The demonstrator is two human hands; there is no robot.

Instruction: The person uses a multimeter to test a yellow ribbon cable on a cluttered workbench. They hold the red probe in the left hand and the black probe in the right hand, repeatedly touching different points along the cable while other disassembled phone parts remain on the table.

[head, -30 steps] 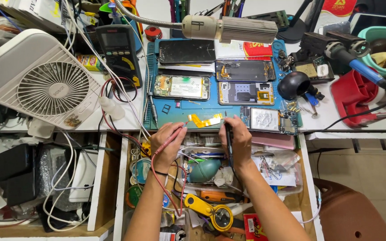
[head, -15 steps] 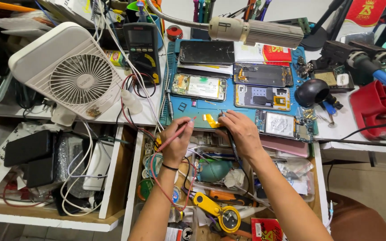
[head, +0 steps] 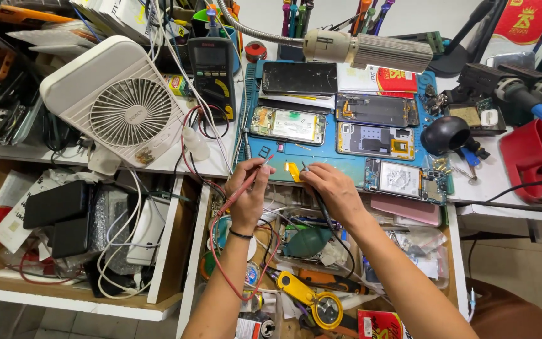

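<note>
My left hand (head: 248, 191) grips a red test probe (head: 250, 181), its tip aimed at a small yellow flex part (head: 292, 171) on the blue work mat (head: 340, 164). My right hand (head: 332, 189) holds a black test probe (head: 317, 196) with its tip beside the same yellow part. Red and black leads (head: 217, 207) run from the probes toward a dark multimeter (head: 211, 70) at the back. Opened phones (head: 288, 124) and a circuit board (head: 401, 178) lie on the mat just beyond my hands.
A white desk fan (head: 120, 107) stands at the left. A gooseneck lamp (head: 365, 50) hangs over the mat. Open drawers under my arms hold a green blower bulb (head: 305, 240), a yellow tool (head: 308, 298) and cables (head: 139, 232). A red holder (head: 537, 157) sits at right.
My left hand has picked up the red probe and both hands moved forward from the drawer to the mat's front edge. The view shifted right, so everything sits further left in frame.
</note>
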